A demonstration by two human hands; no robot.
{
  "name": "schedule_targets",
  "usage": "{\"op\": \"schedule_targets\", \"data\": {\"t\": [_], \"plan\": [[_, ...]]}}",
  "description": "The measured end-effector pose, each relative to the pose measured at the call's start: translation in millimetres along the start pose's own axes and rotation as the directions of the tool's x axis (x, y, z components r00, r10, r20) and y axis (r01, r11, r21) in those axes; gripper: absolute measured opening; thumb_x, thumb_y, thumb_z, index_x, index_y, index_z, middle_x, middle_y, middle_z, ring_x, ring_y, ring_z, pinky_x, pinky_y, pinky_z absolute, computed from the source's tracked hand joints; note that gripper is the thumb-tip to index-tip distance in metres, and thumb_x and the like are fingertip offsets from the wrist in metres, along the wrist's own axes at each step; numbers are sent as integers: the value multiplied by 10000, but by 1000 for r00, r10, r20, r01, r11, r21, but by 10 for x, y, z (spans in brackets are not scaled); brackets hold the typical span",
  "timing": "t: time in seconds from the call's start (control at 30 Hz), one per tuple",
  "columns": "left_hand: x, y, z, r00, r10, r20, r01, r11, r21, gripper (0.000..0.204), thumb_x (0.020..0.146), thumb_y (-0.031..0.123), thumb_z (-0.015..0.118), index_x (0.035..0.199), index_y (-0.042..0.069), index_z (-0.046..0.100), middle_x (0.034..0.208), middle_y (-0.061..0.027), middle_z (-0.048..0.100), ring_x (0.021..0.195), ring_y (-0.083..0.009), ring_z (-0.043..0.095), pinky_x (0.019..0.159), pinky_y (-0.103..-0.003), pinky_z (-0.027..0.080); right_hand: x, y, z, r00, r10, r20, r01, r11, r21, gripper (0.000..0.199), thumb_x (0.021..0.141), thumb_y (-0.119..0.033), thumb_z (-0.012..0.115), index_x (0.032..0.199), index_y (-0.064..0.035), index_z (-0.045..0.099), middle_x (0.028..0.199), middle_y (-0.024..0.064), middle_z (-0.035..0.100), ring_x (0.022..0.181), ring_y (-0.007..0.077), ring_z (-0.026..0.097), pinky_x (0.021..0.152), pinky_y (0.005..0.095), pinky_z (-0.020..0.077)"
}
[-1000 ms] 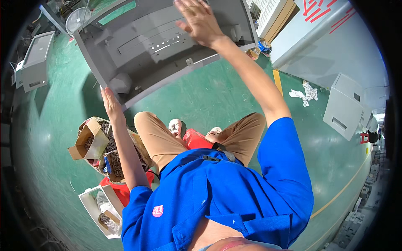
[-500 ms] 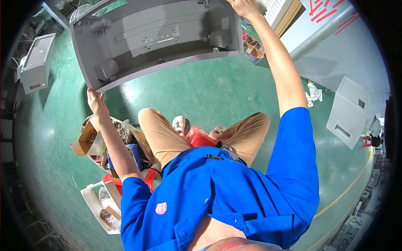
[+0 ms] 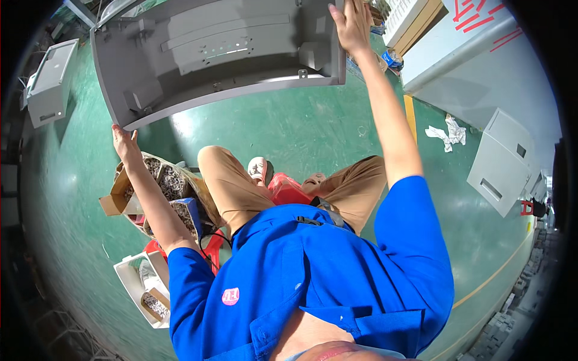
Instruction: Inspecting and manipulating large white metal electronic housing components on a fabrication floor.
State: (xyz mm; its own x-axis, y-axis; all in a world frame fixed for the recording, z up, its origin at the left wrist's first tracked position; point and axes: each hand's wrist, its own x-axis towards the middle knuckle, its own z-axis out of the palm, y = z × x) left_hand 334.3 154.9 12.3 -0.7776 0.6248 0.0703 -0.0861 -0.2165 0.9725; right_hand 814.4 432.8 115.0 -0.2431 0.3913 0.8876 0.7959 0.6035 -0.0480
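A large grey shell-like casing point(image 3: 241, 29), open toward me and tilted, fills the top of the view. Inside are brackets and a back wall with small holes and slots. My left hand point(image 3: 126, 147) is at its lower left corner, fingertips against the underside. On its right side wall lies my right hand point(image 3: 354, 27), thumb at the front edge and fingers along the outside. Between them, both hands hold the casing. Its top edge is partly cut off by the view.
By my left knee stand open boxes point(image 3: 174, 183) of small hardware, with a white bin point(image 3: 141, 289) behind. Light grey cabinets stand at far left point(image 3: 51, 84) and right point(image 3: 503, 162). Crumpled white paper point(image 3: 448, 133) lies on the green floor point(image 3: 301, 126). A white panel point(image 3: 475, 66) rises at right.
The casing has shifted slightly left and tilted a little. My left hand moved left with it. My right hand came down from the top right corner to the side wall.
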Motion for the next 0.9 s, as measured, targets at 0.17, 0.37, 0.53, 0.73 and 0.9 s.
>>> {"op": "schedule_targets", "data": {"t": [0.17, 0.37, 0.53, 0.73, 0.9], "plan": [[66, -89, -76, 1000, 4, 20, -4, 1000, 3, 512, 933, 418, 422, 1317, 89, 345, 1269, -12, 467, 1170, -173, 452, 901, -455, 381, -964, -86, -87, 894, 344, 287, -448, 696, 561, 625, 935, -438, 368, 1345, 31, 309, 1384, 196, 339, 1295, 307, 305, 1054, 376, 220], [20, -39, -19, 1000, 18, -15, -19, 999, -45, 308, 932, 389, 451, 1133, 157, 475, 780, 103, 440, 731, -25, 453, 788, -344, 412, -1281, -569, -333, 655, 487, 577, -738, 251, 626, 592, 942, -430, 381, 1305, 38, 388, 1342, 163, 414, 1268, 221, 345, 1049, 300, 225], [214, -168, -289, 996, 76, 46, -74, 997, -29, 408, 915, 428, 466, 1216, 154, 435, 1105, 59, 534, 986, -64, 514, 749, -320, 457, -1219, -529, -152, 732, 392, 557, -662, 217, 718, 537, 927, -341, 472, 1318, 17, 386, 1306, 103, 462, 1212, 166, 395, 1017, 277, 272], [97, 65, 5, 993, 117, -32, -116, 993, 23, 311, 917, 482, 428, 829, 184, 428, 674, 95, 318, 602, -38, 320, 697, -285, 374, -1289, -478, 146, 695, 434, 573, -693, 193, 694, 502, 911, -335, 493, 1297, -18, 438, 1178, 61, 542, 1053, 125, 482, 929, 271, 358], [220, -183, -60, 992, -44, -117, 56, 993, 105, 648, 906, 566, 321, 1383, 148, 189, 1419, -64, 306, 1328, -241, 270, 946, -449, 306, -1288, -453, 254, 709, 357, 609, -700, 246, 670, 447, 914, -253, 500, 1294, -25, 444, 1182, 56, 546, 1060, 126, 494, 927, 277, 382]]}}
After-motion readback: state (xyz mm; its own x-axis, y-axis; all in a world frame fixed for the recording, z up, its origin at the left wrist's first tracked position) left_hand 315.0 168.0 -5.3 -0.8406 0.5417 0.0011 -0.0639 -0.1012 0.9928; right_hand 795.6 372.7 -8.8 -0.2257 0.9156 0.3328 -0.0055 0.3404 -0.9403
